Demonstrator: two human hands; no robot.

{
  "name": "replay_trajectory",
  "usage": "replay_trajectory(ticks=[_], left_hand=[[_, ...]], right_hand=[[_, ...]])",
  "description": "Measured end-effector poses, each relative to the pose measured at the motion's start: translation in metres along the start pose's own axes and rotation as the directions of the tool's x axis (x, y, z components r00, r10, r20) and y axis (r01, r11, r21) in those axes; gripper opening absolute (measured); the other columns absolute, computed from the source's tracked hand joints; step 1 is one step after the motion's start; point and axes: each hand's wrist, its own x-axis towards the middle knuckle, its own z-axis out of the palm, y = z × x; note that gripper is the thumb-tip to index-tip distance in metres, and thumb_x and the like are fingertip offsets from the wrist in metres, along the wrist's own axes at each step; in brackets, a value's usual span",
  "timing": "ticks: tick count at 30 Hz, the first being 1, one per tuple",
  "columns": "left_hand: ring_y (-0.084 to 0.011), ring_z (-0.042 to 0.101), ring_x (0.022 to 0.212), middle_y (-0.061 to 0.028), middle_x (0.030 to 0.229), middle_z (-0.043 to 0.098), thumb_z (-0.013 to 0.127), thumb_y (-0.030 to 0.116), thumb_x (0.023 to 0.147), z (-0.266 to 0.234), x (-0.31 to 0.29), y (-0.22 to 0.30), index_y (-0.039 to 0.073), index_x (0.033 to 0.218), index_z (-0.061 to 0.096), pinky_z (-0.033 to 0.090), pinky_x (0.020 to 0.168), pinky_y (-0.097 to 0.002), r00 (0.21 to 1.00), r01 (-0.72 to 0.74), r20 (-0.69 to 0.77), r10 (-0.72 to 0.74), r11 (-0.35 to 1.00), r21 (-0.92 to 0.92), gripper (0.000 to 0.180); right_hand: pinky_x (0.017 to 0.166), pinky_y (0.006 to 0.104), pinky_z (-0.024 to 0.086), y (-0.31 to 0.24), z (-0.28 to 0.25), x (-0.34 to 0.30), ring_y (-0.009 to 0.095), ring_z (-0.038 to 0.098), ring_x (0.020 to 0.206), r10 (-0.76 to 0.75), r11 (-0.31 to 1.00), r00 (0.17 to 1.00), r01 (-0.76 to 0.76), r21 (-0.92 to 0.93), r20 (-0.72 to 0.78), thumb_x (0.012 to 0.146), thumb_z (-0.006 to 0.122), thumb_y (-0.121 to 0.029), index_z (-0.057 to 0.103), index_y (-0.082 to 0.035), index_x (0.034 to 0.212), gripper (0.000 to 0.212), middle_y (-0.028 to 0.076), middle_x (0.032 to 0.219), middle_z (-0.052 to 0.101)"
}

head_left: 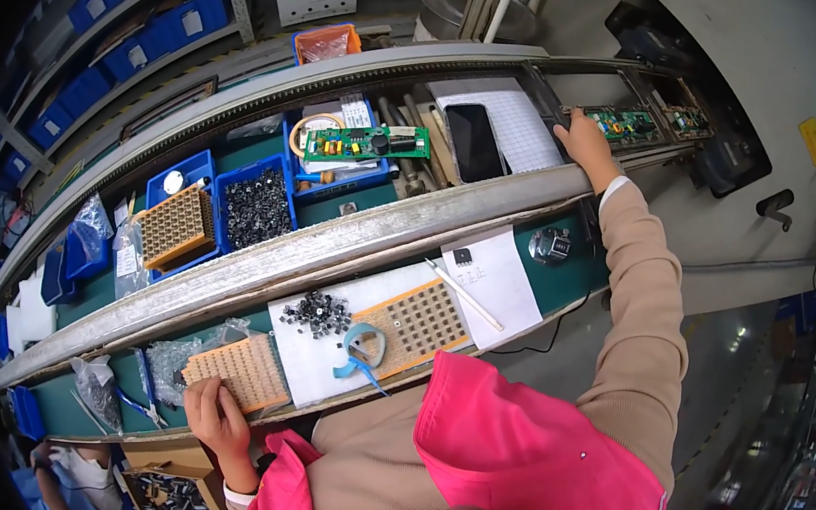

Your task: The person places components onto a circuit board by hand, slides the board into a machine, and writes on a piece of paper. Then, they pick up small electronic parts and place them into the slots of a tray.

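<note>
At the far right, my right hand [588, 147] reaches out to a carrier frame [580, 109], its fingers closed on the near left edge. In that frame lies a green circuit board [627, 126] with parts on it. My left hand [216, 423] rests at the lower left corner of a tan perforated board [242, 373], fingers bent and slightly apart, with nothing seen lifted. Farther right on the bench is a second perforated board [412, 326] holding rows of small dark parts. A heap of small black parts [317, 314] lies on white paper beside a light blue strap [364, 345].
A metal rail [350, 231] crosses the bench. Behind it are a blue bin of black parts [258, 204], stacked yellow boards [174, 228], another green circuit board [365, 144] and a phone [475, 143]. A white pen [465, 295] lies on paper; pliers [145, 410] lie at left.
</note>
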Motion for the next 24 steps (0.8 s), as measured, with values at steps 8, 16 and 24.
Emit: replay_trajectory(ticks=[8, 16, 24], left_hand=[[-0.0321, 0.056, 0.080, -0.0173, 0.086, 0.059, 0.054, -0.008, 0.082, -0.002, -0.001, 0.001, -0.005, 0.091, 0.060, 0.046, 0.075, -0.0383, 1.000, 0.014, 0.001, -0.014, 1.000, -0.002, 0.012], [-0.0320, 0.055, 0.079, -0.0174, 0.085, 0.057, 0.052, -0.008, 0.082, 0.000, -0.002, 0.000, -0.006, 0.091, 0.059, 0.045, 0.073, -0.0382, 1.000, 0.025, 0.017, -0.025, 1.000, 0.008, 0.012], [-0.0335, 0.055, 0.080, -0.0182, 0.085, 0.059, 0.054, -0.009, 0.080, 0.000, -0.003, -0.002, -0.008, 0.091, 0.059, 0.045, 0.073, -0.0401, 1.000, 0.024, 0.020, -0.025, 1.000, 0.011, 0.012]], right_hand=[[0.079, 0.0472, 0.050, 0.030, -0.003, -0.001, 0.045, 0.061, 0.089, -0.020, 1.000, 1.000, 0.020, 0.001, -0.010, 0.082, 0.068, -0.027, 0.053, 0.010, 0.109, 0.048, 0.030, 0.092, 0.063], [0.080, 0.0471, 0.050, 0.031, -0.005, 0.000, 0.044, 0.061, 0.090, 0.013, 1.000, 1.000, -0.013, 0.001, 0.010, 0.083, 0.068, -0.026, 0.053, 0.010, 0.110, 0.047, 0.030, 0.093, 0.063], [0.083, 0.0466, 0.050, 0.037, -0.008, 0.003, 0.041, 0.061, 0.096, 0.070, 0.997, 0.997, -0.069, -0.021, 0.027, 0.083, 0.067, -0.026, 0.054, 0.007, 0.112, 0.046, 0.026, 0.100, 0.064]])
